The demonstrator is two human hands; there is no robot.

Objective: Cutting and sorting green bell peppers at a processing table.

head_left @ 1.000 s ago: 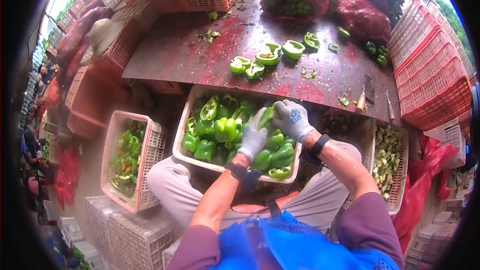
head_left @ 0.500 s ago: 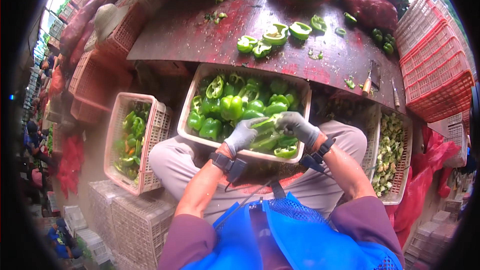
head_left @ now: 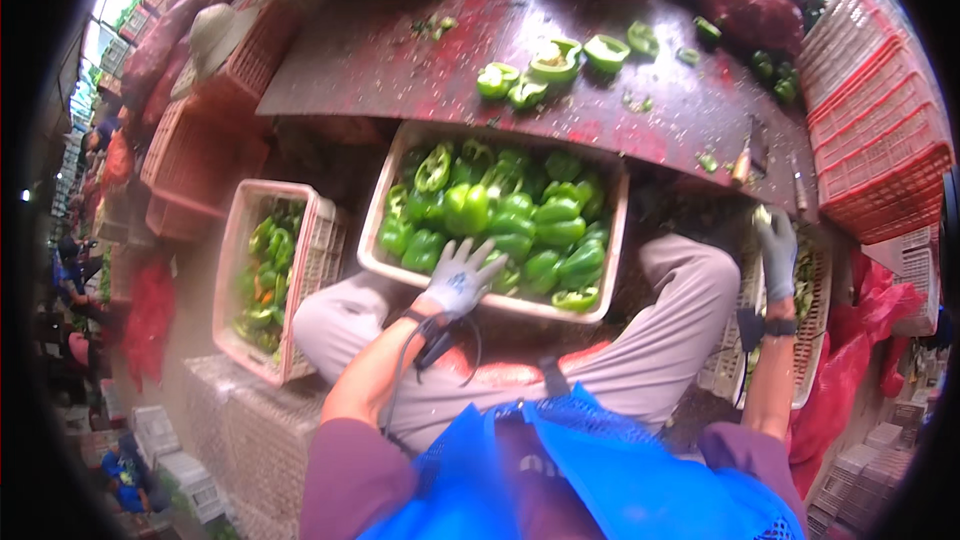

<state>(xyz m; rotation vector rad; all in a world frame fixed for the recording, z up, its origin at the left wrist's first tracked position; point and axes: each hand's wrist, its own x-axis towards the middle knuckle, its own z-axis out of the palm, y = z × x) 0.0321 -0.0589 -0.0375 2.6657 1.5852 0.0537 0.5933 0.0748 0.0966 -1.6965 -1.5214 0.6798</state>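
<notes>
Apart they go: the left hand (head_left: 460,280), empty and splayed open, now touches the peppers (head_left: 465,208) at the central crate's (head_left: 614,245) seven o'clock. Out swings the right hand (head_left: 778,260) to the view's three o'clock, pinching a pale scrap (head_left: 762,215) by the side crate (head_left: 816,350).

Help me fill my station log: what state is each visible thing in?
Left hand: open, fingers spread
Right hand: closed around a pale piece
Middle crate: filled with green peppers
Left crate: holding green peppers
Pepper halves: cut open
Tabletop: littered with scraps
Wooden-handled knife: lying unheld
Red crates: stacked
</notes>
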